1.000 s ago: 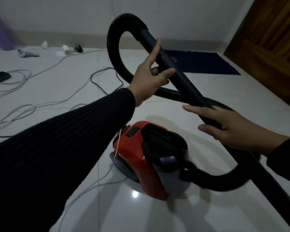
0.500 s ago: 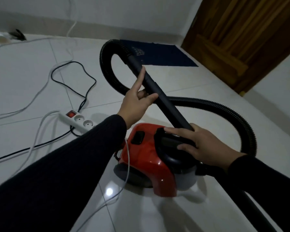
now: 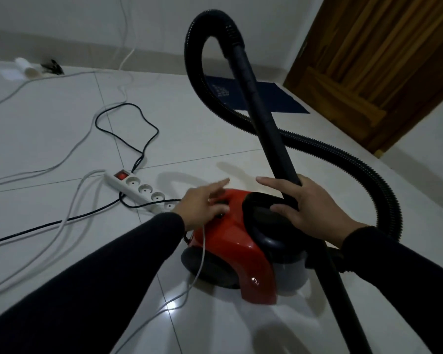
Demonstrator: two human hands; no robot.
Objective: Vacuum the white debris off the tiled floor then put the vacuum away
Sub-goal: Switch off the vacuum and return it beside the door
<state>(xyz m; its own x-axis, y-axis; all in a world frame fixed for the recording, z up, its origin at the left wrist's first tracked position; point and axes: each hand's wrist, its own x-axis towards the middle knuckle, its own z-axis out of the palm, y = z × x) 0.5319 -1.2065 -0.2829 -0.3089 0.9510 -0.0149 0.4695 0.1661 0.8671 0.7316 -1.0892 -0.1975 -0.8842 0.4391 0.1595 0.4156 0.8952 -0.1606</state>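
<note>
Head view, and both hands are down on the red vacuum, which sits on the tiled floor right in front of the person. The left hand lies on the red top of the body, fingers loosely spread, thumb down near what looks like a dark button; whether it presses anything, I cannot tell. The right hand lies open across the black carry handle, with the black wand leaning in the crook by its thumb. That grip is flat and relaxed, not closed around anything.

The ribbed hose arcs up over the wand and sweeps round to the right of the machine. Just left of the vacuum sits a white power strip, its red switch glowing, with a black cord and pale cables trailing off across the tiles.

Where do we stand? Near the vacuum I see no white debris on the tiles, so the cleaning looks done or close to it. By the far wall there is a small pale roll-like object, too small to identify. My read: this is the shutdown phase. Left to do: switching off, unplugging, gathering hose and cord, and carrying the vacuum to storage.
</note>
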